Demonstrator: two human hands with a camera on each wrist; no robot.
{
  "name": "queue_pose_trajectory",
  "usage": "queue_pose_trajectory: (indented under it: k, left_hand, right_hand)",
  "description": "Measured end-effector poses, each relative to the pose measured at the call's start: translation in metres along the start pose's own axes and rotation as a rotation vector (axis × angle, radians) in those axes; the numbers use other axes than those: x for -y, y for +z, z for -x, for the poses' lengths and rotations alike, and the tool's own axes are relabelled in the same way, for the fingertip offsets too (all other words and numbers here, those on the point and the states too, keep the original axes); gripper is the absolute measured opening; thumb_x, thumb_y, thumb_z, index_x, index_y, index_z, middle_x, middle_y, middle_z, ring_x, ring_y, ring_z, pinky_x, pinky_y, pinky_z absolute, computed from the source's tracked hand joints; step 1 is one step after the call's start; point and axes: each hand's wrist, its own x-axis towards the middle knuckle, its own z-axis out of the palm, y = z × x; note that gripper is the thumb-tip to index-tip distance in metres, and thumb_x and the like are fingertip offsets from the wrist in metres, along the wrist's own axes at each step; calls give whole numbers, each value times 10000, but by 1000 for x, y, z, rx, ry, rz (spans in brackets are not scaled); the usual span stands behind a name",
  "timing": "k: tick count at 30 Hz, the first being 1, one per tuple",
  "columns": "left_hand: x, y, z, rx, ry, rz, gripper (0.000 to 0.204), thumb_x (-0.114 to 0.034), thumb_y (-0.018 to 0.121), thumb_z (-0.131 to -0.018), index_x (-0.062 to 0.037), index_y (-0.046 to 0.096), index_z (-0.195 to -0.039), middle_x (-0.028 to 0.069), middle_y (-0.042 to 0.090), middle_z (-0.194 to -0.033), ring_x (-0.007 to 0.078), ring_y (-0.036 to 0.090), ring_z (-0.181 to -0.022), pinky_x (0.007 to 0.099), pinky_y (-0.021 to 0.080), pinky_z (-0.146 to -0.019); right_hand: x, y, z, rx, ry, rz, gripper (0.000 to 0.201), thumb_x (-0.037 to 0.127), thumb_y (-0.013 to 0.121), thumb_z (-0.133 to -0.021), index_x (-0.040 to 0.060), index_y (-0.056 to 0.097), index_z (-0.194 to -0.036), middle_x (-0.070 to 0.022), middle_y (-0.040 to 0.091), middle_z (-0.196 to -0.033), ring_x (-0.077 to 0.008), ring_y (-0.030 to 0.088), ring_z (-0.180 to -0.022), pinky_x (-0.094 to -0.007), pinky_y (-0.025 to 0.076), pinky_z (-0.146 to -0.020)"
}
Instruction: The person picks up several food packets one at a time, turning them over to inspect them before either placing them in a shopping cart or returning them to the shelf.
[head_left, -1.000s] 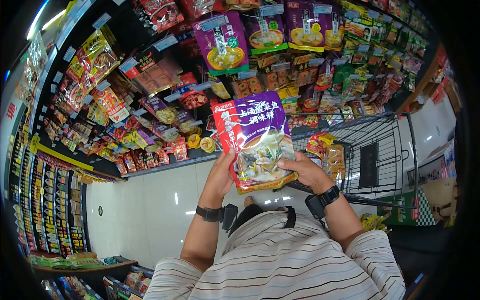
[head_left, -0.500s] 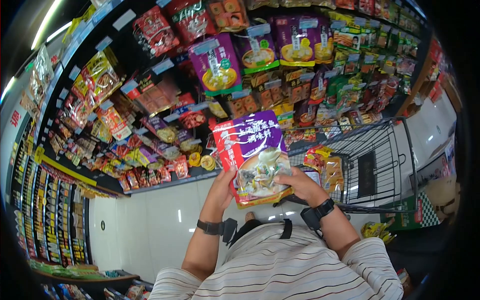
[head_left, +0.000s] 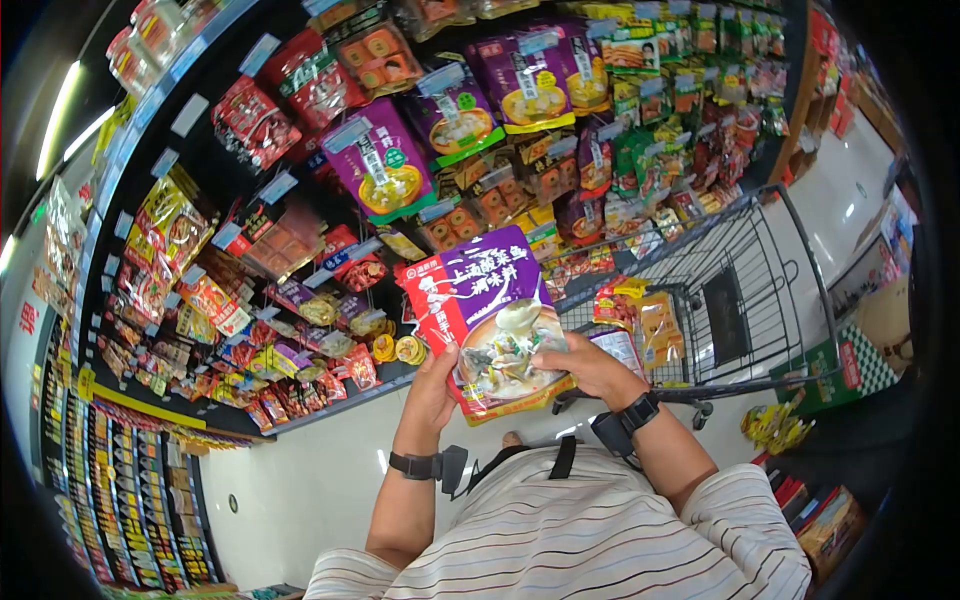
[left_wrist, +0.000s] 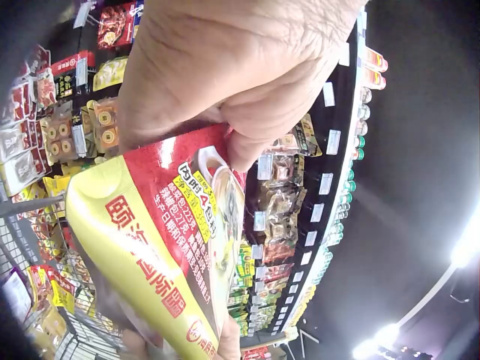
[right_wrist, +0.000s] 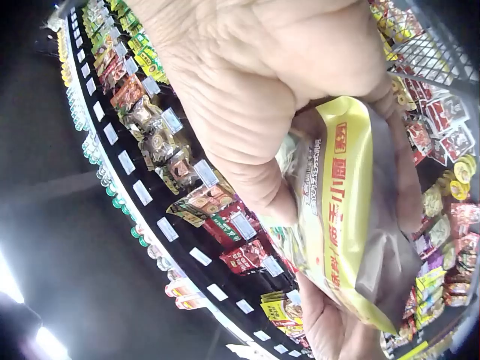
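Note:
Both hands hold a purple and red seasoning bag (head_left: pixel 505 340) with a picture of a fish soup bowl, front turned up toward me. On its left lower side my left hand (head_left: pixel 432 388) grips the red edge. Over the right lower side lies the thumb of my right hand (head_left: pixel 592 368), fingers behind the bag. The left wrist view shows the left hand (left_wrist: pixel 240 67) pinching the bag's red side (left_wrist: pixel 172 195), above a yellow bottom strip. In the right wrist view, the right hand (right_wrist: pixel 270 82) clasps the bag (right_wrist: pixel 349 202) between thumb and fingers.
A black wire shopping cart (head_left: pixel 728 318) stands to the right, holding a few packs (head_left: pixel 660 335). In front, racks hang full of packets, among them purple bags (head_left: pixel 380 165) and red ones (head_left: pixel 255 125). More shelves (head_left: pixel 120 470) stand at left; a green box (head_left: pixel 815 365) sits at right.
The bag has come lower and slightly left in the head view, still held by both hands. The rack's upper bags have shifted left and tilted as the head view turned.

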Motion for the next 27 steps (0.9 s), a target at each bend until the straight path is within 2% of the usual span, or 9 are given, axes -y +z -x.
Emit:
queue_pose_trajectory:
  k: [4, 9, 11, 16, 17, 19, 23, 27]
  left_hand:
    - [1, 8, -6, -5, -18, -63, 370, -253, 555, -1013, -57, 517, -1324, 57, 620, -1252, 177, 615, -1110, 374, 512, -959]
    - [-1, 24, -18, 40, -33, -110, 408, -258, 574, -1004, -35, 489, -1335, 67, 613, -1261, 180, 618, -1103, 379, 511, -954]
    - [-2, 33, -22, 53, -23, -122, 398, -238, 577, -1001, -35, 491, -1332, 66, 614, -1260, 182, 618, -1105, 375, 510, -957]
    - [0, 44, -34, 102, -20, -198, 389, -178, 583, -984, -33, 487, -1332, 63, 609, -1267, 177, 610, -1123, 374, 502, -964]
    - [2, 45, -36, 102, -14, -206, 394, -165, 589, -975, -35, 487, -1333, 62, 612, -1259, 174, 613, -1113, 368, 504, -954]
    - [1, 50, -35, 143, -30, -213, 385, -149, 593, -967, -38, 498, -1323, 58, 624, -1238, 170, 623, -1089, 355, 507, -943]
    - [3, 60, -37, 111, -59, -198, 317, -94, 598, -957, -49, 547, -1266, 25, 651, -1172, 125, 620, -1046, 305, 496, -913]
    - [3, 67, -36, 100, -57, -213, 326, -97, 601, -949, -45, 548, -1266, 30, 647, -1172, 120, 619, -1022, 305, 498, -897]
  right_hand:
    - [-2, -10, 2, 34, -7, -76, 507, 128, 731, -877, -24, 524, -1314, -77, 645, -1196, -146, 635, -1037, -282, 510, -911]
    - [3, -18, 12, -10, -63, -98, 469, 119, 735, -869, -15, 558, -1282, -70, 653, -1181, -132, 633, -1033, -278, 503, -914]
    - [7, -23, 15, -33, -49, -120, 466, 119, 734, -868, -10, 560, -1281, -64, 655, -1179, -133, 633, -1035, -279, 500, -918]
    - [6, -36, 18, -50, -166, -124, 450, 127, 716, -880, 2, 562, -1284, -46, 661, -1170, -135, 634, -1033, -282, 499, -922]
    - [6, -36, 21, -60, -182, -131, 447, 128, 713, -882, 4, 563, -1284, -43, 663, -1168, -135, 634, -1035, -284, 498, -926]
    - [22, -30, 36, -92, -83, -123, 447, 120, 713, -877, 5, 562, -1281, -61, 665, -1159, -139, 642, -1029, -293, 513, -910]
    - [12, -43, 30, -88, -132, -218, 488, 107, 721, -861, 2, 536, -1301, -67, 660, -1156, -147, 645, -1023, -301, 520, -906]
    - [9, -45, 30, -121, -139, -229, 508, 100, 715, -862, -4, 517, -1319, -74, 651, -1173, -161, 643, -1037, -314, 517, -928]
